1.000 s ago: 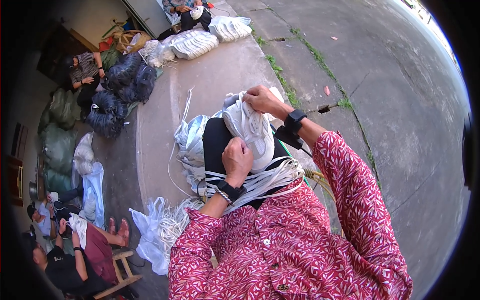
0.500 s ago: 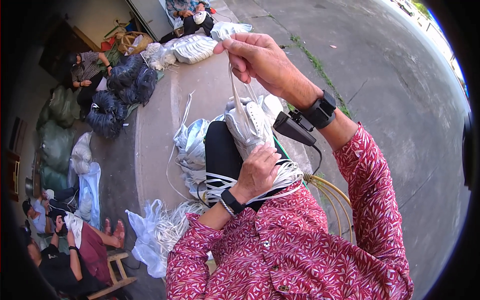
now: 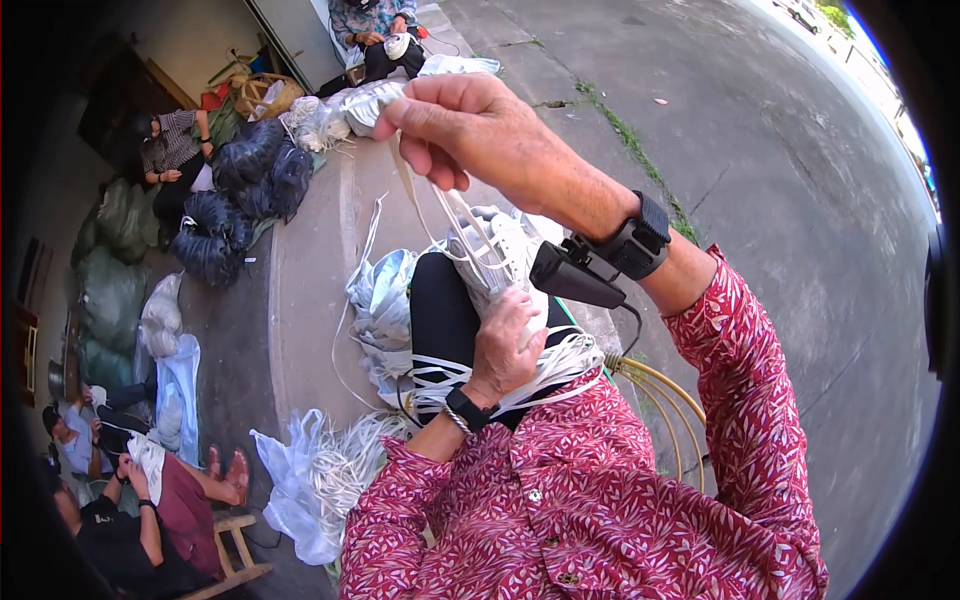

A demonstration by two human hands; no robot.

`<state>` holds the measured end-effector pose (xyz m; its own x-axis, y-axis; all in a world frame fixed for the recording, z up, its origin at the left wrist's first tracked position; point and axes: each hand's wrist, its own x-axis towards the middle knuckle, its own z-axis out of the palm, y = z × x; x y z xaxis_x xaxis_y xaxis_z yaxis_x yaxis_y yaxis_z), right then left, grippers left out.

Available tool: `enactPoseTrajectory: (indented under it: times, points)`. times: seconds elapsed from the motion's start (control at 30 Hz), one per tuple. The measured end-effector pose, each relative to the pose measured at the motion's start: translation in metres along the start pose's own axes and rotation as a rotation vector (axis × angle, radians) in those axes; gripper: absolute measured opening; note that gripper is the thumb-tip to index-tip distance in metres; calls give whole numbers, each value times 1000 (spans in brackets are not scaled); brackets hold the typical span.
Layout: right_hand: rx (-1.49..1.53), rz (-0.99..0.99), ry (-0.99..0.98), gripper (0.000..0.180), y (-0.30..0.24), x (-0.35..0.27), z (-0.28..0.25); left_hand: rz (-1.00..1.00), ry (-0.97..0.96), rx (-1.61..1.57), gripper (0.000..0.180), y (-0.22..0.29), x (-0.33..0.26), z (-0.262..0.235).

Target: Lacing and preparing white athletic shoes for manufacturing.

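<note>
A whitish shoe upper (image 3: 478,255) rests on my lap over a dark-trousered knee, its row of eyelets visible. My left hand (image 3: 508,340) is closed round the near end of it. Raised above and beyond the shoe, my right hand (image 3: 465,125) pinches a pale shoelace (image 3: 408,185) between thumb and forefinger. That lace runs down taut toward the eyelets, with a loose loop over the shoe's front. A bundle of white laces (image 3: 570,355) lies across my thighs, beside the left wrist.
A bag of shoe parts (image 3: 383,290) and a plastic bag with loose laces (image 3: 340,465) lie to my left. Yellow cane hoops (image 3: 665,395) stand at my right hip. Several people sit at left and far side, near black bags (image 3: 215,225) and a wooden stool (image 3: 235,555).
My right hand has moved left and slightly nearer, drawing the lace to the left. A lace loop now spreads over the shoe. My left hand stays on the shoe's near end.
</note>
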<state>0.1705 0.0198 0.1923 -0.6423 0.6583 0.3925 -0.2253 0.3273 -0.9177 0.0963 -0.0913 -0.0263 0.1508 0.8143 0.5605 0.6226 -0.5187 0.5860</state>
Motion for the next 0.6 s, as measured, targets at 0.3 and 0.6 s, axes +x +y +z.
enactPoseTrajectory:
  times: [0.3, 0.6]
  points:
    - [-464, -321, 100, 26, 11, 52, -7, -605, -64, -137, 36, -31, 56, -38]
    - [-911, 4, -67, 52, 60, 58, -27, -392, 34, -1169, 26, 32, 103, -129]
